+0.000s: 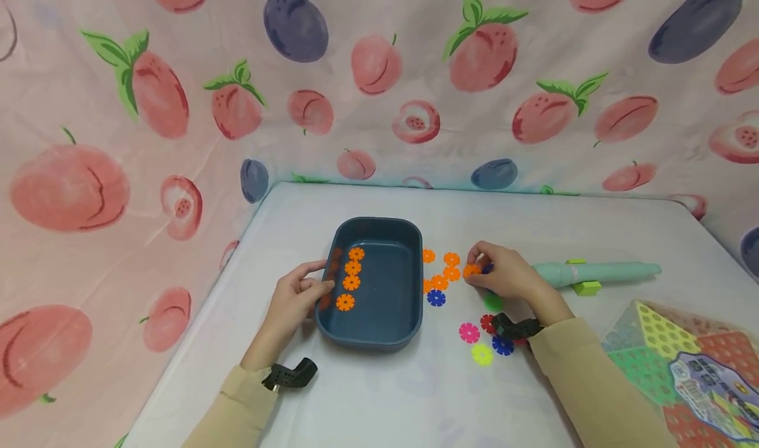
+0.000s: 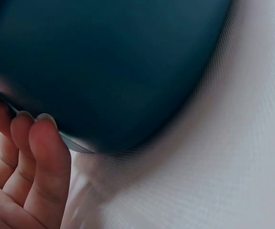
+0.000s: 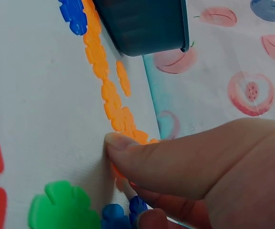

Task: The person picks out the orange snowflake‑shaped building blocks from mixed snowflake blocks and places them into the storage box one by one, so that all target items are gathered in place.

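Four orange discs (image 1: 352,282) sit in the bin (image 1: 388,290), others left outside; left fingers (image 2: 49,143) grip it, right fingers (image 3: 147,160) apparently pinch another disc (image 1: 471,270).

Basin (image 1: 385,309): one. Orange discs (image 1: 352,267): four lay inside it, at least five right of it. Pink disc (image 1: 469,333): one; yellow disc (image 1: 482,354): one.

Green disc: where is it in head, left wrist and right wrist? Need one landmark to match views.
Head: green disc right of centre, below the middle, just under the right hand.
Left wrist: not in it.
Right wrist: bottom edge, left of centre, partly cut off.
Shared landmark: the tub, near the middle in head, across the top and left in left wrist, top centre in right wrist.
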